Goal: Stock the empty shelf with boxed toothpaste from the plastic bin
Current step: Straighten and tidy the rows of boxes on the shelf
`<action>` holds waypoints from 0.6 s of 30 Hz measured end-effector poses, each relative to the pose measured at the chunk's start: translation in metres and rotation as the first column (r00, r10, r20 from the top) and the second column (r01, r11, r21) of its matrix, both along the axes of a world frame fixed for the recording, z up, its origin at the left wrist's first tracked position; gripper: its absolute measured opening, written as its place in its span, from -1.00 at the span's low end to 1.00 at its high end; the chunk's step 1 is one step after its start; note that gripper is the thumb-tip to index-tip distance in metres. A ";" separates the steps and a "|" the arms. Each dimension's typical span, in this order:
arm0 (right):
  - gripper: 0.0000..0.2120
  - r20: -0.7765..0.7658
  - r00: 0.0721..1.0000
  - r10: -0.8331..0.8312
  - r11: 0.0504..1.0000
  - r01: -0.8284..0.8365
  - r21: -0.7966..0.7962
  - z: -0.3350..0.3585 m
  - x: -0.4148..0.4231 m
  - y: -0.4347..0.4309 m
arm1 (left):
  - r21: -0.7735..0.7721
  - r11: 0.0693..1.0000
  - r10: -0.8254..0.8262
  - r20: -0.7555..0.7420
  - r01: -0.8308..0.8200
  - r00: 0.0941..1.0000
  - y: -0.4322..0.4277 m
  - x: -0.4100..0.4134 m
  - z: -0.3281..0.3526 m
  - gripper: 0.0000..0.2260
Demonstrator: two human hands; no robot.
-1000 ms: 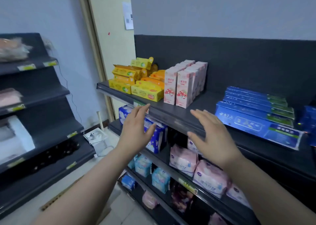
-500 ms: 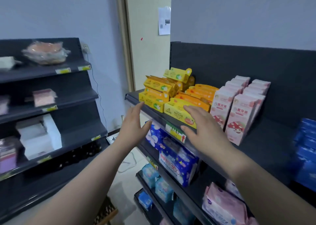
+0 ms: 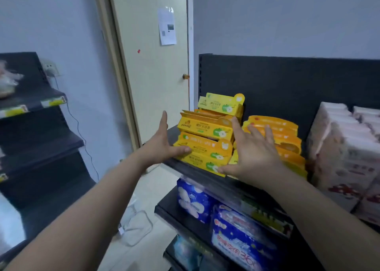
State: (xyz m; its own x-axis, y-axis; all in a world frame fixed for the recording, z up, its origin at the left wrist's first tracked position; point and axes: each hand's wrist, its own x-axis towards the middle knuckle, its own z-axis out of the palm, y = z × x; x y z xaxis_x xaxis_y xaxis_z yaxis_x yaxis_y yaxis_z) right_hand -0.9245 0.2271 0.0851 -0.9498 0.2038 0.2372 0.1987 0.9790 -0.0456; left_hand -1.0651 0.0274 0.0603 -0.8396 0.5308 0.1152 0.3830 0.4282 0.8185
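A stack of yellow toothpaste boxes [image 3: 205,143] with green apple prints sits at the left end of the dark top shelf [image 3: 191,168]. Orange boxes [image 3: 283,131] lie stacked to their right. My left hand [image 3: 162,145] is flat against the left end of the yellow stack, thumb across the front of a lower box. My right hand [image 3: 253,153] is spread with straight fingers between the yellow and orange stacks, thumb at the front corner of the bottom yellow box. The plastic bin is out of view.
Pink-and-white boxes [image 3: 345,147] stand at the right on the same shelf. Blue packets [image 3: 234,225] fill the shelf below. A second dark shelving unit [image 3: 41,143] stands at the left, a cream door [image 3: 156,75] behind, and a white cable [image 3: 135,227] on the floor.
The view has swung left along the shelf. Both hands moved forward from the shelf's front to the yellow boxes and now touch the stack on its left and right.
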 end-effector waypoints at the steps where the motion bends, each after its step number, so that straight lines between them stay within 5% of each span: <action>1: 0.20 0.007 0.999 -0.042 0.999 0.042 0.008 -0.001 -0.008 -0.004 | -0.006 0.998 -0.060 0.028 0.060 0.998 0.000 -0.013 -0.001 0.14; 6: 0.22 0.010 0.992 -0.128 0.990 0.129 -0.062 -0.005 -0.033 -0.026 | 0.033 0.928 -0.374 0.104 0.372 0.922 0.007 -0.060 -0.007 0.17; 18: -0.05 -0.046 0.971 -0.236 0.961 0.226 -0.162 0.008 -0.049 -0.024 | 0.141 0.890 -0.449 0.090 0.435 0.889 -0.003 -0.093 -0.012 0.05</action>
